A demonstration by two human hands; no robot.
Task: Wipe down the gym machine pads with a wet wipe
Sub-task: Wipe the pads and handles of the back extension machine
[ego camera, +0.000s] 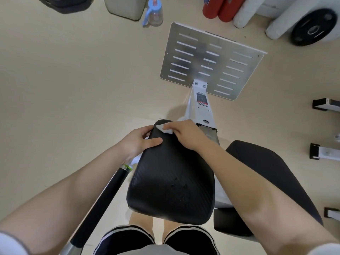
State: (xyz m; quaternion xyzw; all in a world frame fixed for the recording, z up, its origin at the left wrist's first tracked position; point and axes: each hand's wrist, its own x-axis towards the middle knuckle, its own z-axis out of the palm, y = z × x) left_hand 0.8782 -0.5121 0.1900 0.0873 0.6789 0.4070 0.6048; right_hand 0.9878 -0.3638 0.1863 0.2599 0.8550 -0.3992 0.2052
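Black pad (pixel 171 183) gripped at far edge by left hand (pixel 140 142); right hand (pixel 185 135) pinching white wipe (pixel 162 128); post label (pixel 202 99) unreadable; blue-lidded bottle (pixel 153 12) contents indistinct.

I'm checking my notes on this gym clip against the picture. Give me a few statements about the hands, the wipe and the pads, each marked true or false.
1. The right hand presses the wipe on the far end of the pad. True.
2. The left hand hangs free of the pad. False: it grips the pad's far left edge, thumb on top.
3. The wipe is blue. False: it is white.
4. A second pad lies to the right of the one being wiped. True.
5. The footplate is beyond the pad, on the floor. True.
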